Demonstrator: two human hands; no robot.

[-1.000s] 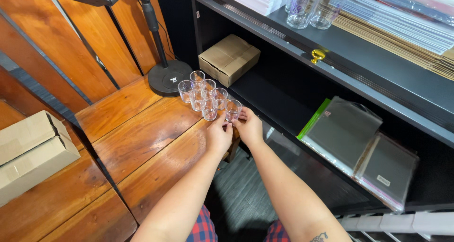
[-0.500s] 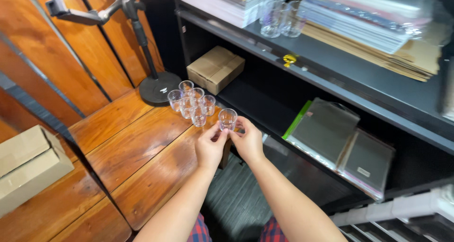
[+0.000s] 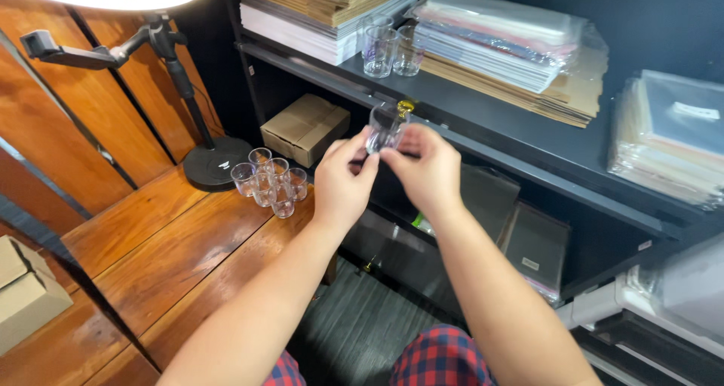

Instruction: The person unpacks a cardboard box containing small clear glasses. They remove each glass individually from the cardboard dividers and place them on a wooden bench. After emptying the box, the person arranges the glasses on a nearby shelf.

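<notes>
At the far left, a brown cardboard box (image 3: 26, 295) sits on the wooden floor (image 3: 173, 258), and the edge of the picture cuts part of it off. A black lamp stand (image 3: 215, 163) rises from the floor, and its bright ring at the top is cut off too. Just right of the stand's round foot is a bunch of small clear cups (image 3: 270, 181) on the wood. They sit so close together that it is hard to count them.

Up and to the right of those cups, the left hand (image 3: 343, 182) and the right hand (image 3: 426, 167) are raised in front of the black shelf (image 3: 528, 148). Both hands pinch one small clear cup (image 3: 385, 128) between fingers and thumbs. The cup is tilted, and the fingers hide its lower part.

Behind the hands, another cardboard box (image 3: 305, 128) sits under the shelf, partly in the dark. On top of the shelf stand more clear glasses (image 3: 388, 48) beside stacks of paper (image 3: 332, 13). Farther right lie shiny plastic packs (image 3: 671, 141), cut off at the edge.
</notes>
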